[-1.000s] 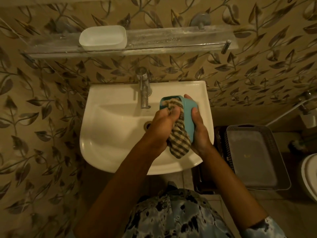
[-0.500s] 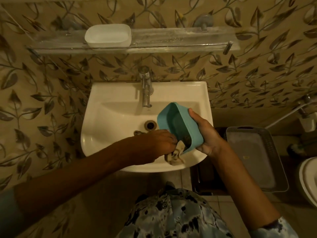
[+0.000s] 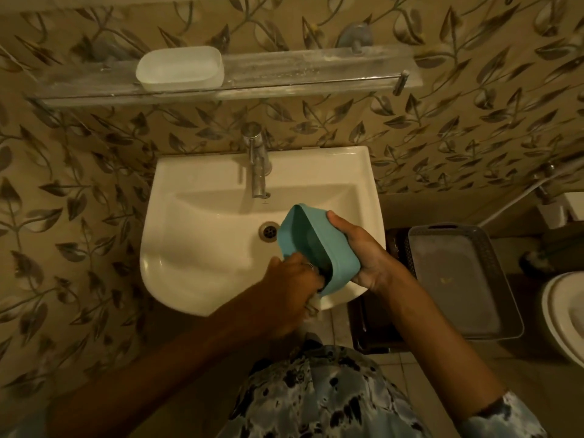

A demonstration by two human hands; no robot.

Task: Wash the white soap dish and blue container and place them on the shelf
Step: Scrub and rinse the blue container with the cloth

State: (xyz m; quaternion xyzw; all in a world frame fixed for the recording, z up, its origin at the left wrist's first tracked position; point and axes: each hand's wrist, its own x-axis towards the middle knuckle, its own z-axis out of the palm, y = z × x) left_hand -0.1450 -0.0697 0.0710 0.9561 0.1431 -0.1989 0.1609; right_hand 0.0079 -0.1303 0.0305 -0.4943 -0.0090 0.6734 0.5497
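Grips container point(image 3: 319, 248) with right hand point(image 3: 366, 260), thumb on its upper edge, other fingers hidden behind it. Holds it tilted on its side over the front right of the sink point(image 3: 196, 248), mouth turned left toward the drain point(image 3: 268, 230). Bunches a cloth point(image 3: 313, 306) in left hand point(image 3: 289, 281), fingers curled round it, knuckles at the container's lower lip. Shows only a pale scrap of cloth below the hand, rest hidden. Wears a ring point(image 3: 309, 265) on that hand and a blotchy blue shirt point(image 3: 331, 396).

Further out:
- tap point(image 3: 257, 165) at the sink's back rim, spout over the bowl.
- Above it, glass shelf point(image 3: 316, 71) with soap dish point(image 3: 180, 69) on it, upright, left of middle, well apart from the container.
- Just right of the sink and lower down, grey tray point(image 3: 458, 279).
- toilet point(image 3: 565, 311) at the right edge.
- Leaf-patterned wall point(image 3: 79, 184) behind all.
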